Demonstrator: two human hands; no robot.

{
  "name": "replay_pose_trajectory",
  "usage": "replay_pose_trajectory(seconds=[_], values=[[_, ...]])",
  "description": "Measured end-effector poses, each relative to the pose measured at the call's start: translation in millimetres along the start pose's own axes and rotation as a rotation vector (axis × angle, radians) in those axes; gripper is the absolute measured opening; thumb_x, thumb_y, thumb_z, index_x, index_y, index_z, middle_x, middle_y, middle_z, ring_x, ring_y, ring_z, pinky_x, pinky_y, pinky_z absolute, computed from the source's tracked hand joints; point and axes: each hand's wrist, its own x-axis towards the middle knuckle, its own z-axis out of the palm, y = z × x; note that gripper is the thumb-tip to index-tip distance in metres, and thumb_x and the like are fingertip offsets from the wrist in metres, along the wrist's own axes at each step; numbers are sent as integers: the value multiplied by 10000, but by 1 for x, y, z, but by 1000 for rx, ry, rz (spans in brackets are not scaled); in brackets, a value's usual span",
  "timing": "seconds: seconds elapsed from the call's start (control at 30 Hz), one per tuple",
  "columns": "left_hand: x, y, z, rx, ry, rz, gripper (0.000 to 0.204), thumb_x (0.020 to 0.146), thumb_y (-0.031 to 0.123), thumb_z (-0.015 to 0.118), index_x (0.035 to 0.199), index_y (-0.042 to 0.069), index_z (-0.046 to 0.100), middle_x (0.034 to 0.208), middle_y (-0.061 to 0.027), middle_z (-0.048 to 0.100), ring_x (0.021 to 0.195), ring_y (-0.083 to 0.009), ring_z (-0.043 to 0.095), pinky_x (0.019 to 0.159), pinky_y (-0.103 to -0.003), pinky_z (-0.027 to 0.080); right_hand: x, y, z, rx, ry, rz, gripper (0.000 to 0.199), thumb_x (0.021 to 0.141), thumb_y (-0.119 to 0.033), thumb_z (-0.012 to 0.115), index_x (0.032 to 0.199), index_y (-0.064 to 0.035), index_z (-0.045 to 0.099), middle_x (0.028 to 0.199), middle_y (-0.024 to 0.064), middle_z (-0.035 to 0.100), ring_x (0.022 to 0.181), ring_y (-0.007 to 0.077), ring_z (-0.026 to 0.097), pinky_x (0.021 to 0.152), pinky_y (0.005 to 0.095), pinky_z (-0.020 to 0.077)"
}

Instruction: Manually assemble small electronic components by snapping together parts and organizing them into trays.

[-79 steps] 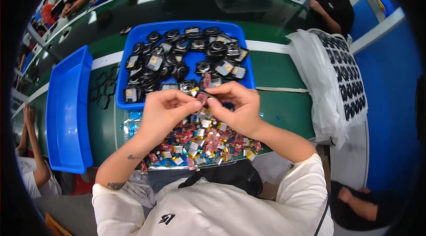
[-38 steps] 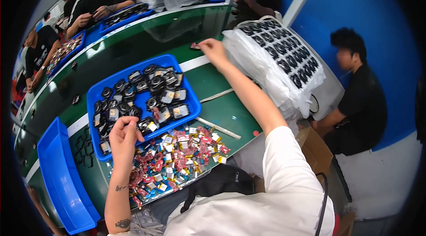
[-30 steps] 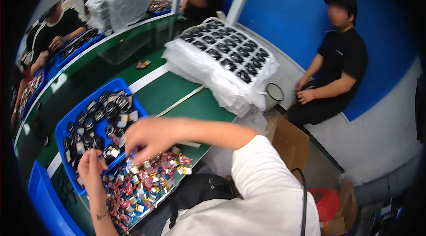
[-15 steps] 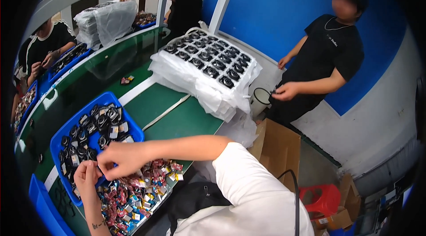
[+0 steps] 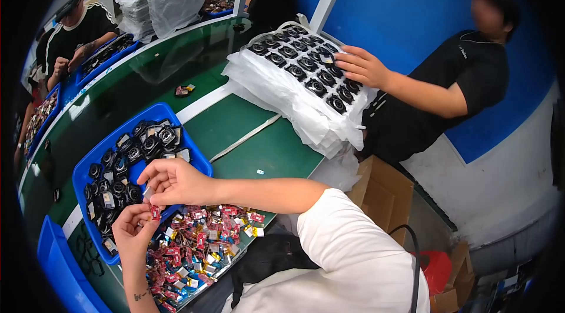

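Over the near edge of a blue bin [image 5: 197, 157], my two hands meet. Between thumb and fingers my left hand [image 5: 132, 229] pinches a small red circuit board [image 5: 155, 213]. Just above it my right hand [image 5: 179, 182] is closed on a small flat silver battery [image 5: 148, 193] that looks joined to the board, though its wires cannot be made out. In the bin lie several black camera-like modules [image 5: 151, 143] with round lens rings. Under my hands, on the table, is a heap of red boards with silver and blue batteries [image 5: 203, 239].
A stack of white trays [image 5: 276, 98] in plastic wrap carries rows of black modules, and a co-worker's hand [image 5: 365, 69] reaches over it. Another blue bin [image 5: 62, 266] stands near left. Small parts [image 5: 184, 90] lie on the green table [image 5: 247, 142]. A cardboard box [image 5: 374, 192] is at right.
My hands now show a red board and silver battery between them. The co-worker at right has reached out to the trays. A tiny pale piece now shows on the green table. The whole view has shifted.
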Motion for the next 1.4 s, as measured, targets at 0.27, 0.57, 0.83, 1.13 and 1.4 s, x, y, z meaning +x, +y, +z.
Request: replay_pose_trajectory(seconds=[0.27,0.57,0.83,1.13,1.4], values=[[1,-1,0,-24,13,33,286,730,-29,702,992,-16,590,827,-17,629,710,-32,535,623,-148,395,-5,1,2,-158,-36,-10,210,799,3,623,1001,39,574,935,76,582,827,103,597,691,227,530],[0,8,6,-22,-13,30,306,745,-27,682,1033,-29,577,876,-61,661,775,-57,588,666,-167,447,-11,-5,9,-590,-14,-217,163,757,-12,626,917,5,600,893,83,586,776,135,596,627,234,515],[-1,5,-5,-96,30,-37,116,801,-13,640,911,-16,602,856,-78,655,790,-119,637,739,-215,484,-41,-104,-51,-1542,335,-593,245,726,-190,688,915,-46,630,996,127,620,949,296,577,837,375,467],[4,5,-8,-195,82,-29,94,824,95,659,871,30,612,808,-46,661,743,-76,593,665,-191,424,-126,-231,-199,-2002,960,351,329,748,-222,699,1060,-122,669,971,194,650,943,345,612,850,409,465],[0,7,-10,-251,114,8,289,835,54,644,1101,17,538,845,-26,665,826,-83,616,686,-198,417,-52,-161,-88,-1418,468,-188,383,732,-147,720,1097,-75,627,1032,73,651,898,173,617,750,312,496]])
